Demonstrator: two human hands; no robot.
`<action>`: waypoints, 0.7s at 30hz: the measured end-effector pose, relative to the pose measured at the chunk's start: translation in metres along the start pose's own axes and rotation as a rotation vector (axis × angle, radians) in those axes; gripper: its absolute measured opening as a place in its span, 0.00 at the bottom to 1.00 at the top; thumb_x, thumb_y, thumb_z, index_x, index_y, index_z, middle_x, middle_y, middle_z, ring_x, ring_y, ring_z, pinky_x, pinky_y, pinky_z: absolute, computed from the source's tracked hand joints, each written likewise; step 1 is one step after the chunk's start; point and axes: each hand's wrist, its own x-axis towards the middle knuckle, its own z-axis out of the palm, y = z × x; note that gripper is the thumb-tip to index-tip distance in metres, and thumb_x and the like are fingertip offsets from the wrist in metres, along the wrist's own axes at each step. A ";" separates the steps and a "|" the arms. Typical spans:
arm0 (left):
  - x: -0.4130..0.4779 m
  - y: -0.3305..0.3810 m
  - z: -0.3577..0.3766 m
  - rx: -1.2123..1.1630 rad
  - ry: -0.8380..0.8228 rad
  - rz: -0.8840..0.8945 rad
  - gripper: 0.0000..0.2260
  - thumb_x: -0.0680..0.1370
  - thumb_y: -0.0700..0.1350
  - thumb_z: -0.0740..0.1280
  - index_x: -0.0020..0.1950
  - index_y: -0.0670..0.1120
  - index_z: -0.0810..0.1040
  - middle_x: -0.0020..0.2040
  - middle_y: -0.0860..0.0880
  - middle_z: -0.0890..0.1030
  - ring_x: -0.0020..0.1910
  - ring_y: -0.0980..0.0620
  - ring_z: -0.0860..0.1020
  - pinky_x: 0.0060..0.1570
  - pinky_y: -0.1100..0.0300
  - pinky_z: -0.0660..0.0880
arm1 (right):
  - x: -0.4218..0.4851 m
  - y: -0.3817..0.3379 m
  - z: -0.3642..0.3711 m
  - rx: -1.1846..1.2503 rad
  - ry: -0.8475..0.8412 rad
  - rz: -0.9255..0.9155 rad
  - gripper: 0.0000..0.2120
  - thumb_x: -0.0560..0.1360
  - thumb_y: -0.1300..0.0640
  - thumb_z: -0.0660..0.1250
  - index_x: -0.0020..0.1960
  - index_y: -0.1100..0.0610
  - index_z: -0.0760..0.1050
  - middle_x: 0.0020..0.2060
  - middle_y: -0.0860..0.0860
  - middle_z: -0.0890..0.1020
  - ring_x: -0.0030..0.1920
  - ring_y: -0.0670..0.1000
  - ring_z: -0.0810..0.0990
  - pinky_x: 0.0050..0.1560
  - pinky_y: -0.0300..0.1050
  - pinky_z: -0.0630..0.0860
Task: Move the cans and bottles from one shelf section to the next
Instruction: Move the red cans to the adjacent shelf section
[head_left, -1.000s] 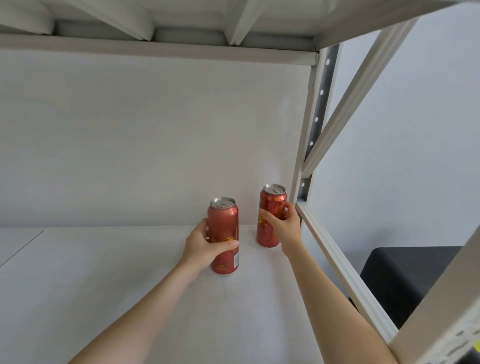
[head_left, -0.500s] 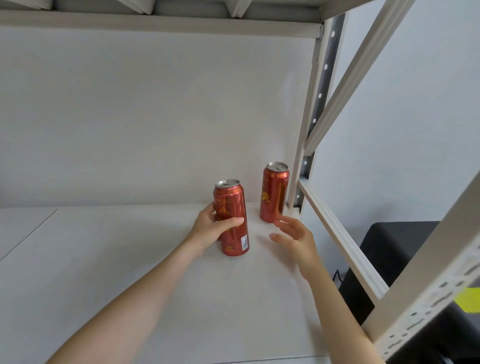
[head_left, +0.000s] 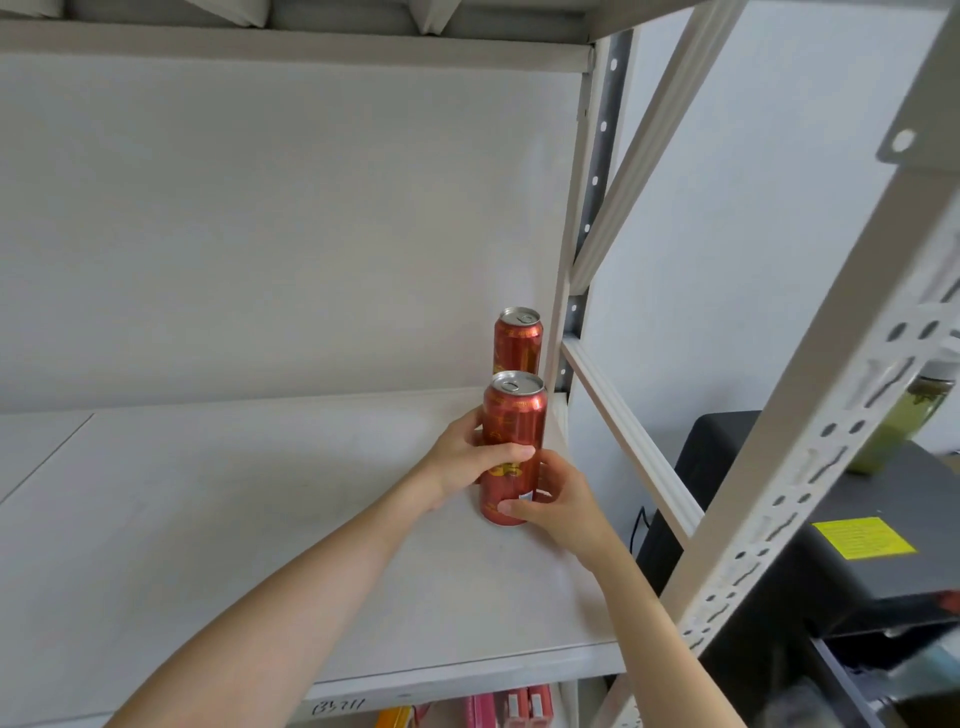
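A tall red aluminium can (head_left: 514, 415) stands upright near the right end of the pale grey shelf (head_left: 260, 519). The left hand (head_left: 462, 462) wraps its middle and the right hand (head_left: 556, 504) clasps its base. A second red can (head_left: 518, 343) stands straight behind, beside the corner post (head_left: 571, 234).

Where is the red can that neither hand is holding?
In the head view the free can stands upright at the back right corner of the shelf, beside the upright post, just behind the held can.
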 end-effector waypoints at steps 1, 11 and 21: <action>0.001 0.002 0.002 0.004 -0.009 0.001 0.19 0.62 0.53 0.78 0.50 0.62 0.80 0.49 0.55 0.85 0.50 0.56 0.84 0.44 0.62 0.80 | 0.000 0.001 -0.002 0.003 0.008 0.004 0.30 0.65 0.63 0.79 0.63 0.52 0.73 0.51 0.50 0.84 0.51 0.48 0.83 0.54 0.44 0.80; 0.027 0.011 0.002 0.046 -0.027 -0.026 0.19 0.65 0.48 0.80 0.54 0.57 0.81 0.54 0.48 0.84 0.53 0.50 0.83 0.52 0.51 0.82 | 0.018 0.007 -0.013 0.032 0.079 0.018 0.29 0.63 0.66 0.79 0.61 0.54 0.74 0.51 0.52 0.83 0.52 0.50 0.82 0.54 0.44 0.79; 0.057 0.007 0.002 0.019 0.106 -0.051 0.22 0.66 0.46 0.81 0.56 0.49 0.79 0.51 0.49 0.83 0.47 0.53 0.84 0.44 0.57 0.82 | 0.052 0.013 -0.017 0.106 0.147 0.027 0.29 0.63 0.67 0.78 0.60 0.50 0.74 0.51 0.48 0.83 0.52 0.46 0.81 0.45 0.34 0.77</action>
